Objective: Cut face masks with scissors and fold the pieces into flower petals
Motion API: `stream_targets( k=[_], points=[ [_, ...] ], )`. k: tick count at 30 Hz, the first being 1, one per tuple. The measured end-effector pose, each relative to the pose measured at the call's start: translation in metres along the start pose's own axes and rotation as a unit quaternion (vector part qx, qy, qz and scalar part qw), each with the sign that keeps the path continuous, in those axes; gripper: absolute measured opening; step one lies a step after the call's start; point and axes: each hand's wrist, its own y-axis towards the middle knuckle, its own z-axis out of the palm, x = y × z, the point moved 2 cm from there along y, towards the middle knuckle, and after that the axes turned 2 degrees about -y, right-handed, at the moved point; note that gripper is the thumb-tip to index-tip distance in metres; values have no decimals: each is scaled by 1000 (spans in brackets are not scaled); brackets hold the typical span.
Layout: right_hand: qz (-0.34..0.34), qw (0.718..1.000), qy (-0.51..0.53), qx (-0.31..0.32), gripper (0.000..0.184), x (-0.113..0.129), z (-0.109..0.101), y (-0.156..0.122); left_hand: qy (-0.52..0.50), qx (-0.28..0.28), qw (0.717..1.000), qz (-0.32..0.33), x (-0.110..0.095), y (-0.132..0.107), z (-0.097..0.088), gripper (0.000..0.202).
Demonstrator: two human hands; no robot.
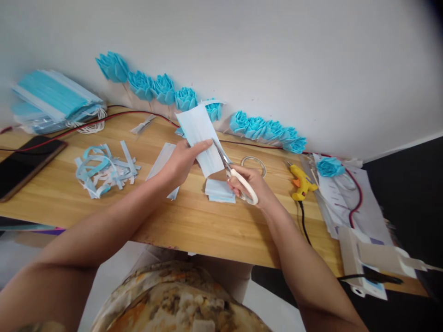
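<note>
My left hand pinches a pale blue sheet of face mask fabric between thumb and fingers, lifted above the table. In my right hand are white-handled scissors, their blades against the sheet's right edge. A thin strip curls at the sheet's top corner. Below the scissors lies a small stack of cut pale blue pieces. Beside my left hand a longer pale piece rests on the wood, partly covered by the hand.
Blue fabric flowers line the wall. At left are stacked face masks, a phone and a pile of scraps. To the right sit a tape ring, a yellow glue gun, papers and a power strip.
</note>
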Motion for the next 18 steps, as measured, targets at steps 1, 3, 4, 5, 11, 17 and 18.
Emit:
stream_targets(
  k=[1,3,4,5,11,17,18],
  points=[
    [-2,1000,-1,7,44,0,0,0,-2,-2,1000,5,0,1,-1,46],
    [-10,1000,-2,22,49,2,0,0,-5,-4,1000,14,0,2,-1,46],
    [-15,999,-1,29,51,3,1,-1,-4,-2,1000,16,1,1,0,45],
    [-19,999,-1,35,53,4,1,-1,-2,3,1000,15,1,1,1,45],
    [-25,999,-9,30,58,4,0,-1,11,29,999,7,4,-7,7,40],
    [-20,1000,-4,21,62,1,1,0,-3,37,999,6,10,-7,8,38],
    [-19,1000,0,20,61,1,1,0,-4,39,999,6,10,-7,8,37]
  ],
)
